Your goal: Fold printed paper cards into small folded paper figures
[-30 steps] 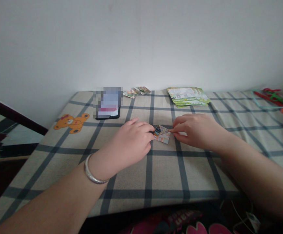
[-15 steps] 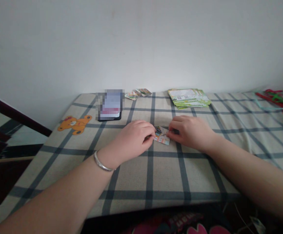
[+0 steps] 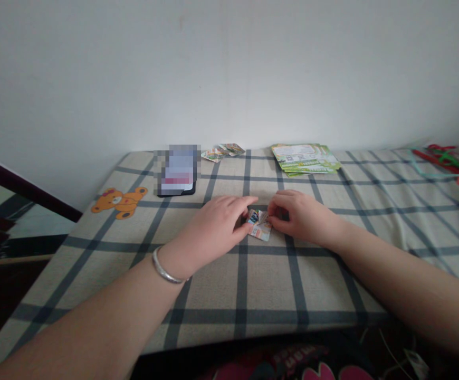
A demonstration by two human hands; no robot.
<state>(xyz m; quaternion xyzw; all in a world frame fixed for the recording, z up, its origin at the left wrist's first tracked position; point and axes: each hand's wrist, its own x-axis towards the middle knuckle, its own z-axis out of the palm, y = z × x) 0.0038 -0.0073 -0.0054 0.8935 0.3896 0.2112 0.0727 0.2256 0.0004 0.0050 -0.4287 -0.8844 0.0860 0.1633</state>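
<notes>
Pinching a small printed paper (image 3: 261,231) on the checked tablecloth (image 3: 209,301), the left hand (image 3: 217,224) and right hand (image 3: 303,216) were partly curled, thumbs at opposite edges. It looked light, thin and easily creased, best taken by its flat edges.

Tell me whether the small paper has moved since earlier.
Yes, the small paper has shifted slightly left and nearer, judged against the tablecloth's stripes.

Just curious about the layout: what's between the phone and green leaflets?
In the head view, small printed papers lie between phone and leaflets, by the wall.
</notes>
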